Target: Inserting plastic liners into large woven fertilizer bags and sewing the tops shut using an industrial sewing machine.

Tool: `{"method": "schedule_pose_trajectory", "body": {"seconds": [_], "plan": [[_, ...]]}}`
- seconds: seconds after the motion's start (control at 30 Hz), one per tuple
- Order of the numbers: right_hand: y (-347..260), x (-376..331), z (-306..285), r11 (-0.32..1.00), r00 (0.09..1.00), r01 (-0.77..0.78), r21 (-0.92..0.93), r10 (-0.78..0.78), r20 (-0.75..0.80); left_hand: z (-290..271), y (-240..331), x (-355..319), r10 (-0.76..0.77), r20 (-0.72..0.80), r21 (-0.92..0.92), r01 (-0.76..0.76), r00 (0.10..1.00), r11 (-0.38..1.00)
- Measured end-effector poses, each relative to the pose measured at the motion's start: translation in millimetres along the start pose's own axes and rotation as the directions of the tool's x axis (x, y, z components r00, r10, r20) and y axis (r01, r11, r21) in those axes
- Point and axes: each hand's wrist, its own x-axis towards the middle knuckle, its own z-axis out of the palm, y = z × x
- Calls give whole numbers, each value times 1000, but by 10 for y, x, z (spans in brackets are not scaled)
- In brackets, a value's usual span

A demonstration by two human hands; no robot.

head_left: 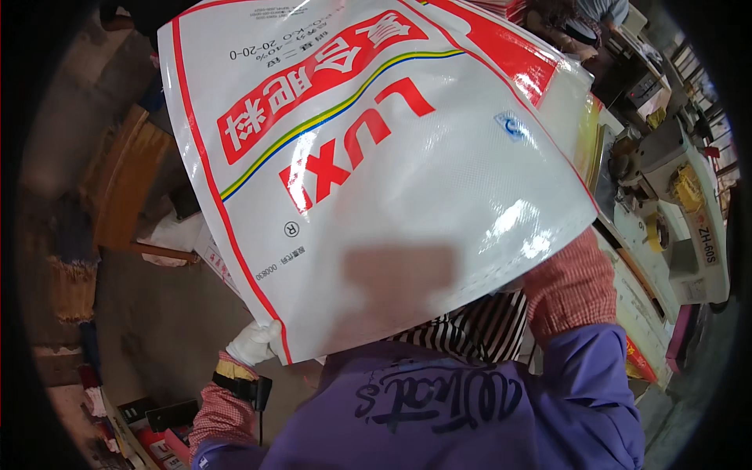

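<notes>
A large glossy white sack (439, 196) with red borders, red printing and a yellow, green and blue stripe spreads across the middle of the head view. At its near left corner, my left hand (254, 343) in a white glove is closed on the red-edged border, with a black device strapped at the wrist. My right forearm (570, 286), in a red checked sleeve cover, reaches up under the sack's near right edge. The sack hides my right hand, so its fingers cannot be made out.
Other red and white sacks (521, 59) lie beyond this one. On the right stands a pale sewing machine (689, 235) on a worktable, with a yellow roll (656, 233) beside it. Another person (583, 27) is at the far right. A wooden bench (125, 184) stands left.
</notes>
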Motion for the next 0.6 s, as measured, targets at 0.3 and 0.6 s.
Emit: {"method": "schedule_pose_trajectory", "body": {"seconds": [0.3, 0.6], "plan": [[50, -240, -348, 980, 979, 162, -119, -145, 141, -223, 82, 72, 252, -98, 134, -239, 963, 962], [806, -148, -253, 797, 902, -402, 451, 428, 48, -266, -132, 778, 548, -581, 343, -430, 602, 836]]}}
